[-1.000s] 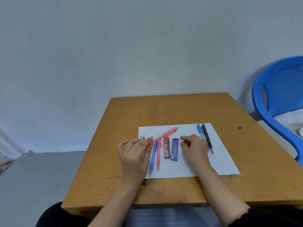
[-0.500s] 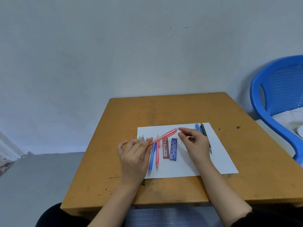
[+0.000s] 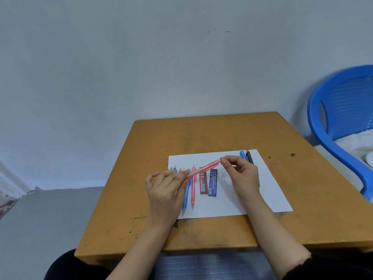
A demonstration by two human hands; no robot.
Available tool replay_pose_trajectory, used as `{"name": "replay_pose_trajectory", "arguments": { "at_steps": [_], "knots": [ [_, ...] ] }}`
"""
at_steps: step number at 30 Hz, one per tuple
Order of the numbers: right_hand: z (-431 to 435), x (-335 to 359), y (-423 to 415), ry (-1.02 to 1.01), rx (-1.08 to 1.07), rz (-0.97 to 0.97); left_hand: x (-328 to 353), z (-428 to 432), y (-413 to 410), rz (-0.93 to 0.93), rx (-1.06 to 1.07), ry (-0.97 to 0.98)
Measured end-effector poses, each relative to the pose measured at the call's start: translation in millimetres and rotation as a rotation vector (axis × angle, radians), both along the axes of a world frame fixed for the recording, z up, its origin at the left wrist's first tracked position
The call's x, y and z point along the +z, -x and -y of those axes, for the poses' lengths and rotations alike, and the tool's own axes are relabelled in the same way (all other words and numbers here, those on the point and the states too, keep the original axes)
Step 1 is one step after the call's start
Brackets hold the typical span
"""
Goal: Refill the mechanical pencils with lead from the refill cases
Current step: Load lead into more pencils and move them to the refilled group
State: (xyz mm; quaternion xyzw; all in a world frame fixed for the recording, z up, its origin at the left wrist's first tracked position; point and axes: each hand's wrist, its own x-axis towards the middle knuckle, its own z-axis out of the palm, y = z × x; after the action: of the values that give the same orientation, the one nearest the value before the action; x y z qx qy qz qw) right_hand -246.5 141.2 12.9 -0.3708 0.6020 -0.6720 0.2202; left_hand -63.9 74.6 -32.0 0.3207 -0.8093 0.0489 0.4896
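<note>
Two hands share one pink pencil [image 3: 203,167], lifted at a slant above a white sheet of paper [image 3: 266,190] that lies toward the near edge of the wooden table [image 3: 302,199]. The left hand [image 3: 165,195] grips the pencil's lower barrel, fingers curled round it, and the tip is hidden behind that hand. The right hand [image 3: 242,176] pinches the pencil's upper end between thumb and forefinger, its other fingers loosely bent. Beneath the raised pencil, near the middle of the sheet, a red refill case [image 3: 203,182] and a blue refill case [image 3: 213,182] lie side by side, just touching or nearly so. Left of them a second pink pencil [image 3: 193,188] and a blue pencil [image 3: 186,197] lie with tips pointing at the near edge. More coloured pencil tops [image 3: 174,169] peek out behind the left hand by the sheet's left edge. At the sheet's far right corner lie another blue pencil [image 3: 242,155] and a black pencil [image 3: 249,156], partly covered by the right hand. Beyond the table's right edge stands a blue plastic chair [image 3: 333,128].
</note>
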Motion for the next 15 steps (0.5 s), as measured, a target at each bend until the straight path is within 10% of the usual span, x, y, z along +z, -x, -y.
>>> {"name": "replay_pose_trajectory", "arguments": {
  "at_steps": [15],
  "knots": [
    [7.8, -11.7, 12.7, -0.068, -0.125, -0.023, 0.4, 0.6, -2.6, -0.042, 0.030, -0.037]
  ]
}}
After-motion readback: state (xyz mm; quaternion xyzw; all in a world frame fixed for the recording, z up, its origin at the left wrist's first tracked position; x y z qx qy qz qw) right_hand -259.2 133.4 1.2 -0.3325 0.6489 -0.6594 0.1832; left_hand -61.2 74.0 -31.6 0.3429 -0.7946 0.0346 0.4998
